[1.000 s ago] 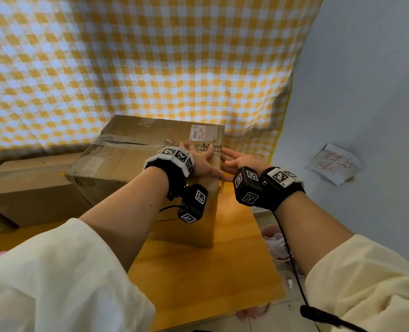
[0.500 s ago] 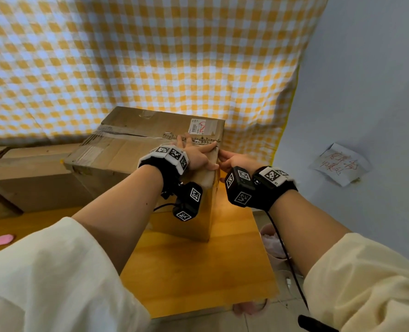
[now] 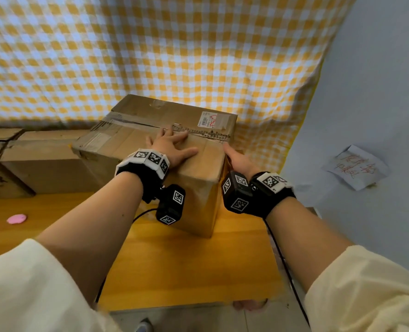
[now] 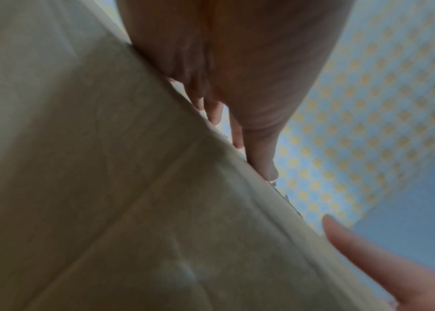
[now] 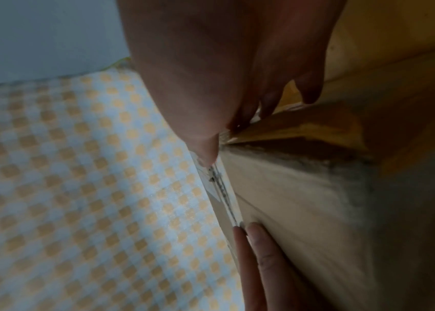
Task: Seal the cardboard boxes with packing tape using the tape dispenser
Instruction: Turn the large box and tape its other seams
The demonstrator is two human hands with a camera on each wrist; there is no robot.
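Observation:
A brown cardboard box (image 3: 198, 188) stands on the yellow wooden table (image 3: 186, 264), with an old taped seam (image 3: 198, 134) across its top. My left hand (image 3: 172, 146) lies flat on the top, fingers spread and reaching the seam; in the left wrist view its fingers (image 4: 261, 151) lie straight along the cardboard (image 4: 131, 189). My right hand (image 3: 238, 159) is at the box's right top edge. Its thumb (image 5: 205, 151) rests on that edge and the fingers (image 5: 309, 88) lie against the side wall (image 5: 304, 200). No tape dispenser is in view.
More cardboard boxes (image 3: 43, 161) stand to the left along the checked yellow cloth (image 3: 151, 56). A small pink thing (image 3: 17, 218) lies on the table at the left. The table's near edge (image 3: 186, 306) and right edge are close to the box. A paper note (image 3: 356, 167) sticks on the grey wall.
My left hand has slid further onto the box top, and its fingers have spread toward the seam. My right hand has moved from the near corner to the right top edge.

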